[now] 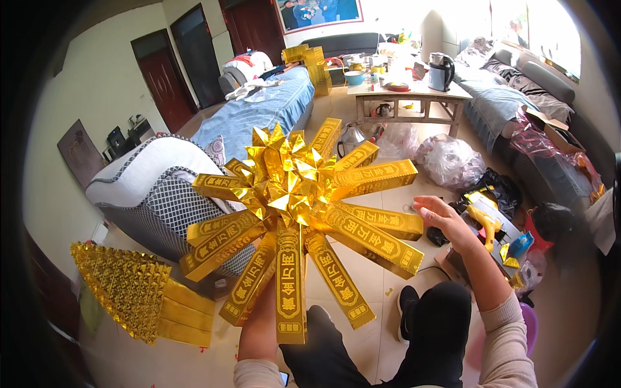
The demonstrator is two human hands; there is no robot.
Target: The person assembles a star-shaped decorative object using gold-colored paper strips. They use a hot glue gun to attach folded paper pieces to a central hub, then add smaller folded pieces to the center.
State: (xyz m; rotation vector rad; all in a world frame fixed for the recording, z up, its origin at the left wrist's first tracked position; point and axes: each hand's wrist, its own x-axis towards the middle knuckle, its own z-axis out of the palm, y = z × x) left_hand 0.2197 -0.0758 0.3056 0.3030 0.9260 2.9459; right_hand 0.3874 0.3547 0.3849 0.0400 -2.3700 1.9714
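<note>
A large gold foil-paper ornament (291,194) is held up before me, with a cluster of pointed folded pieces in its middle. Several long gold paper box-shaped arms (290,286) bearing printed characters spread out from it like rays. My left forearm (264,315) goes up beneath the ornament, which hides my left hand; it appears to support the piece from below. Off the ornament's right side, my right hand (439,218) is empty, its fingers loosely extended close to the tip of one gold arm.
A gold folded-paper panel (121,291) stands at lower left beside a grey armchair (160,189). On the right are a yellow glue gun (485,220), plastic bags (451,162) and a sofa (504,102). A cluttered low table (412,92) with an electric kettle (440,72) stands farther back.
</note>
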